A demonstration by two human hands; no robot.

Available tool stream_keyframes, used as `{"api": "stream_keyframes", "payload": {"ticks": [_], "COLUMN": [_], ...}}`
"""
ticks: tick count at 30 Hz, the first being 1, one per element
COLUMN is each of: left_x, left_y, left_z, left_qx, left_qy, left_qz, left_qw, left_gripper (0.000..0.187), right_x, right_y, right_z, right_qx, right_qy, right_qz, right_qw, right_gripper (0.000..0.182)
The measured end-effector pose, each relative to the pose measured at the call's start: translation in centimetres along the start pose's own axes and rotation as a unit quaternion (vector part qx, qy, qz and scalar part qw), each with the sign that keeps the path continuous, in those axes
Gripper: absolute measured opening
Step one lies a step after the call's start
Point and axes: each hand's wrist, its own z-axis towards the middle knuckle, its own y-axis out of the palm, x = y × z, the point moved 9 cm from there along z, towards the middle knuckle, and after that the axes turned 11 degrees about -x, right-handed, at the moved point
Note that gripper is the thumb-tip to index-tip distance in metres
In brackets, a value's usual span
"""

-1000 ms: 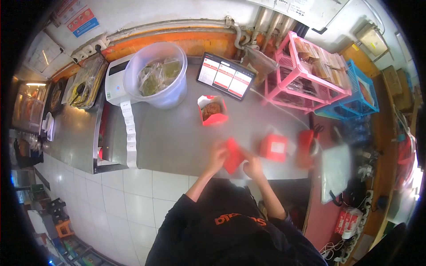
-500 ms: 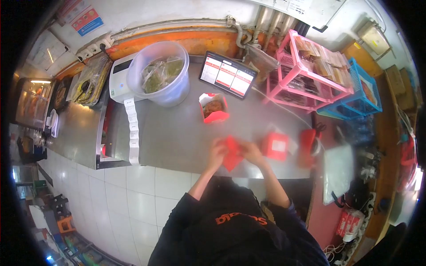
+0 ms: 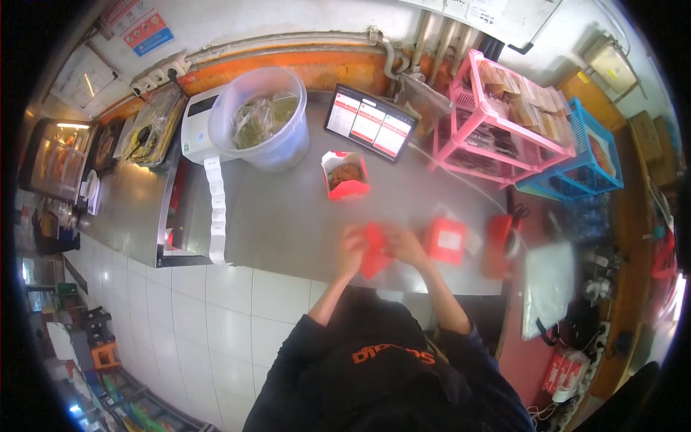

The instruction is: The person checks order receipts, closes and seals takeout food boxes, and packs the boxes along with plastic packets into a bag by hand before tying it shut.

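Steel worktop [image 3: 288, 216] carries everything. Clear tub [image 3: 263, 119] of green packets at far left of open red box [image 3: 346, 176]; tablet [image 3: 368, 122] just behind that box. Closed red box [image 3: 445, 240] nearer front edge, to its right. Left hand [image 3: 352, 248] and right hand [image 3: 405, 247] both pinched on flat red carton [image 3: 374, 250], held between them at worktop's front edge.

On the counter [image 3: 288, 223], the open food box [image 3: 345, 176] sits in front of the tablet [image 3: 369, 122], the big tub [image 3: 263, 119] is to its left, and the closed box [image 3: 445, 240] sits right of both hands.
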Motion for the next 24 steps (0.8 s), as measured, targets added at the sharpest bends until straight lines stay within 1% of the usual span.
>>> {"api": "stream_keyframes", "payload": {"ticks": [1, 2, 3, 5, 7, 9, 11, 12, 14, 15, 17, 18, 20, 21, 23, 24], "left_x": [-0.1, 0.7, 1.8, 2.4, 2.6, 1.7, 0.8, 0.3, -0.2, -0.2, -0.4, -0.4, 0.4, 0.7, -0.2, -0.5], "left_y": [0.0, 0.1, 0.4, 0.6, 0.8, 0.5, 0.5, 0.3, 0.1, -0.1, -0.4, -0.6, -0.6, -0.5, -0.6, -0.6], "left_z": [0.0, 0.1, 0.1, 0.1, 0.2, 0.3, 0.2, 0.1, 0.1, 0.2, -0.1, -0.3, -0.5, -0.4, -0.2, -0.1], "left_qx": [0.001, -0.001, -0.003, -0.002, -0.002, 0.021, 0.028, 0.037, 0.045, 0.054, 0.066, 0.077, 0.071, 0.063, 0.065, 0.066], "left_qy": [-0.001, 0.036, 0.072, 0.084, 0.096, 0.085, 0.070, 0.057, 0.055, 0.055, 0.053, 0.051, 0.053, 0.056, 0.041, 0.026], "left_qz": [0.001, 0.063, 0.126, 0.137, 0.149, 0.097, 0.088, 0.079, 0.083, 0.087, 0.069, 0.049, 0.058, 0.066, 0.054, 0.041], "left_qw": [1.000, 0.997, 0.989, 0.987, 0.984, 0.991, 0.993, 0.995, 0.994, 0.993, 0.994, 0.995, 0.994, 0.994, 0.996, 0.997], "left_gripper": [0.006, 0.006, 0.006, 0.007, 0.007, 0.007, 0.007, 0.008, 0.008, 0.008, 0.008, 0.009, 0.009, 0.009, 0.009, 0.009], "right_x": [0.1, 0.2, 0.6, 0.2, 0.6, 0.2, 1.2, 0.3, -0.6, -0.5, -0.3, 0.7, 1.5, 0.7, 0.6, 1.1], "right_y": [0.0, 0.0, 0.0, 0.1, 0.2, 0.0, 0.9, 1.1, 1.3, 1.6, 2.0, 2.0, 1.8, 1.6, 1.4, 1.5], "right_z": [0.1, 0.1, 0.2, 0.4, 0.4, 0.3, 0.1, -0.1, -0.4, -0.4, -0.4, -0.2, 0.1, 0.0, -0.3, -0.3], "right_qx": [-0.011, -0.021, -0.023, -0.025, -0.014, -0.002, -0.053, -0.054, -0.045, -0.046, -0.034, -0.034, -0.039, -0.039, -0.075, -0.077], "right_qy": [0.010, 0.020, 0.020, -0.068, -0.081, -0.094, 0.033, 0.033, 0.075, 0.073, 0.045, 0.045, -0.049, -0.048, 0.070, 0.071], "right_qz": [0.009, 0.018, 0.018, 0.023, 0.030, 0.038, -0.020, -0.020, -0.141, -0.142, -0.183, -0.184, -0.114, -0.115, -0.048, -0.050], "right_qw": [1.000, 0.999, 0.999, 0.997, 0.996, 0.995, 0.998, 0.998, 0.986, 0.986, 0.981, 0.981, 0.992, 0.991, 0.994, 0.993], "right_gripper": [0.061, 0.066, 0.066, 0.067, 0.067, 0.066, 0.063, 0.063, 0.060, 0.060, 0.054, 0.054, 0.048, 0.048, 0.045, 0.045]}}
